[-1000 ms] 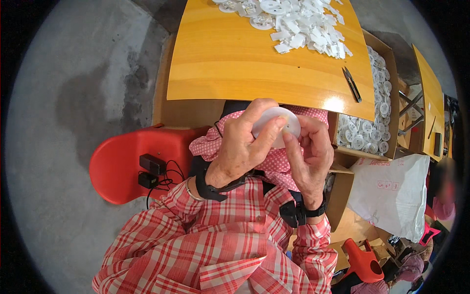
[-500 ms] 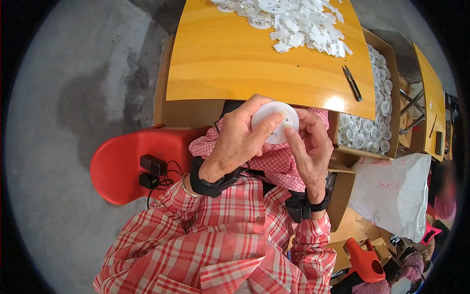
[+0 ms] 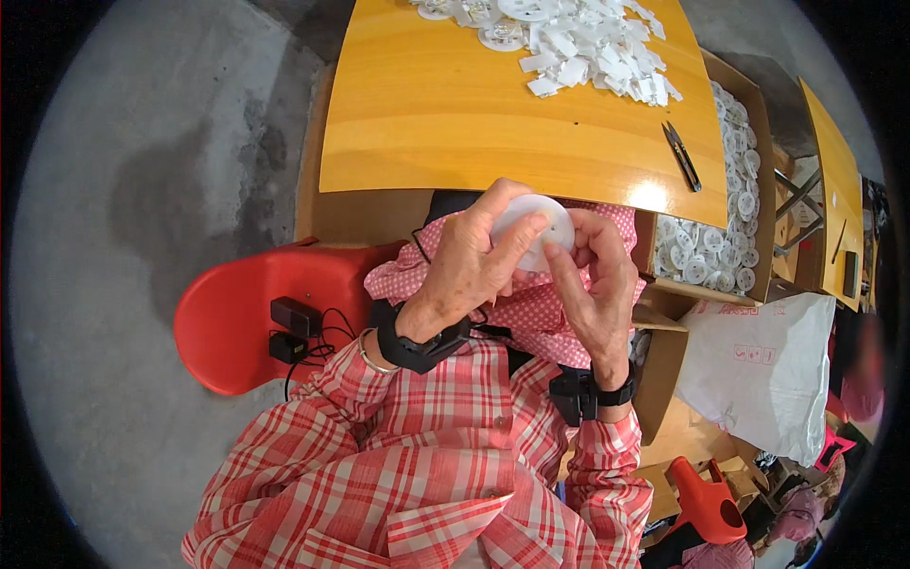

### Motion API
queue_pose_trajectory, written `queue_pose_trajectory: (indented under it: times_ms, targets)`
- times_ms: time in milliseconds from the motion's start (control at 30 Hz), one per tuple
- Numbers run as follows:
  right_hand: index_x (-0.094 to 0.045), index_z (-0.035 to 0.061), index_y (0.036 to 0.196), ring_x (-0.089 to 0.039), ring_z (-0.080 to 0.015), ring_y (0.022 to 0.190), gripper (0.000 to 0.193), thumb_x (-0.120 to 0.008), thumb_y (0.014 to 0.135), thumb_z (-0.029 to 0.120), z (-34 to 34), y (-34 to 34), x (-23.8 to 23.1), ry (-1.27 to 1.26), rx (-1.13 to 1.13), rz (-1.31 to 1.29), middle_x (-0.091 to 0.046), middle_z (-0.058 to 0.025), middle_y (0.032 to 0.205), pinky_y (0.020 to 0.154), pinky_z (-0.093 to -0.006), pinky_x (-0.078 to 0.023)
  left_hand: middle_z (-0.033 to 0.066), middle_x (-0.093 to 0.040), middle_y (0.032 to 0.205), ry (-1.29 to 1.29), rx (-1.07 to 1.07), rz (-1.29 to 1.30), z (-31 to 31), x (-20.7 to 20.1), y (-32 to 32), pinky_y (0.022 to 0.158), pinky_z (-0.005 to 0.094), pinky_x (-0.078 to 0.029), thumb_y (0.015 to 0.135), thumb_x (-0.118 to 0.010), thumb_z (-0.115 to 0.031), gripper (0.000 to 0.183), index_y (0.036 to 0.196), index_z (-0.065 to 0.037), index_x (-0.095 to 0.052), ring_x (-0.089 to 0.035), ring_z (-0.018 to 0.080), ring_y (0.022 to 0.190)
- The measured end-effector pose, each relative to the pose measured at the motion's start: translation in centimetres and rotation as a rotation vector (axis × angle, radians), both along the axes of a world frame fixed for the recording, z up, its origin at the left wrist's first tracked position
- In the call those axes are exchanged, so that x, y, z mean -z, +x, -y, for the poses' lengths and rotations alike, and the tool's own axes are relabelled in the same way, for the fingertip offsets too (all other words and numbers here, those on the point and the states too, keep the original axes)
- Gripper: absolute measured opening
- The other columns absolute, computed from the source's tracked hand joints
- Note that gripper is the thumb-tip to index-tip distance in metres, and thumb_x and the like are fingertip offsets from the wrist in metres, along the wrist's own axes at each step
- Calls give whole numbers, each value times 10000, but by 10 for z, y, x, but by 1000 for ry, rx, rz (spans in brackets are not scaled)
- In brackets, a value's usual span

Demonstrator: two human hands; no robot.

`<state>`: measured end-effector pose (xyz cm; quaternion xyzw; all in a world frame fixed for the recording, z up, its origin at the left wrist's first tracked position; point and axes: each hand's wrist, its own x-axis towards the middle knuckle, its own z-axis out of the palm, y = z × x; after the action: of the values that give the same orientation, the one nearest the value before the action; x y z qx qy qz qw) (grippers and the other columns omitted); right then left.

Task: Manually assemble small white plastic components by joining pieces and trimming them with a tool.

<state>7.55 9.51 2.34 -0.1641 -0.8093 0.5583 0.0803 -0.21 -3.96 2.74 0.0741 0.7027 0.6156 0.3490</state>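
A white round plastic disc [image 3: 545,213] is held between both my hands, just off the near edge of the table. My left hand [image 3: 474,251] grips its left side, thumb pressed on the face. On the right rim, my right hand [image 3: 595,275] pinches it with the thumb on the front and fingers curled behind. Small dark spots show on the disc near the thumbs. The underside is hidden by my fingers. Farther off on the table lies a heap of small white plastic pieces [image 3: 588,57], with several similar white discs [image 3: 502,36] at its left.
Black thread snips [image 3: 682,156] lie near the right edge of the yellow table [image 3: 455,133]. A cardboard box of white discs [image 3: 706,256] stands right of it. A red chair [image 3: 227,303] with black adapters [image 3: 296,318] is at left; a white sack [image 3: 758,370] sits at right.
The disc has shifted slightly and tilted between my fingers. Both hands keep hold of it and have moved only a little.
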Motion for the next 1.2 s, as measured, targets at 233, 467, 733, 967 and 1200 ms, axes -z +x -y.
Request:
queue_pose_trajectory:
  times_ms: [233,467,733,967,1200]
  targets:
    - [-556,-28,1086,-527,-68,686,254,-618,856,62,-3,2,1,-402,88,40,-620,-50,836,618,-215,-449,88,-610,676,170,33,257,7,-6,-9,353,194,-423,941,-506,-215,318,1187,-18,-463,-545,76,443]
    - [-531,-30,1089,-573,-75,650,244,-598,869,50,3,1,1,-331,83,2,-638,-53,730,621,-214,-455,123,-637,840,90,37,71,4,-11,0,398,216,-466,886,-561,-120,338,1194,-26,-461,-598,110,522]
    - [-529,-25,1064,-512,-54,583,216,-596,868,39,3,5,9,-171,86,-17,-601,-21,675,540,-193,-398,159,-636,826,75,-22,-59,-2,-3,7,398,267,-467,874,-552,-100,321,1172,-10,-470,-602,151,510]
    - [-530,-21,1117,-525,-63,700,226,-534,929,104,-5,3,3,-618,102,100,-606,-8,788,646,-184,-426,94,-601,658,69,89,223,1,3,-11,346,201,-414,943,-475,-190,342,1236,-14,-457,-533,90,422]
    - [-502,-22,1140,-561,-88,732,242,-525,928,93,-5,3,6,-440,94,78,-636,-42,831,657,-211,-445,90,-600,648,35,103,155,-8,0,-10,340,184,-416,941,-507,-214,345,1217,-14,-456,-513,85,393]
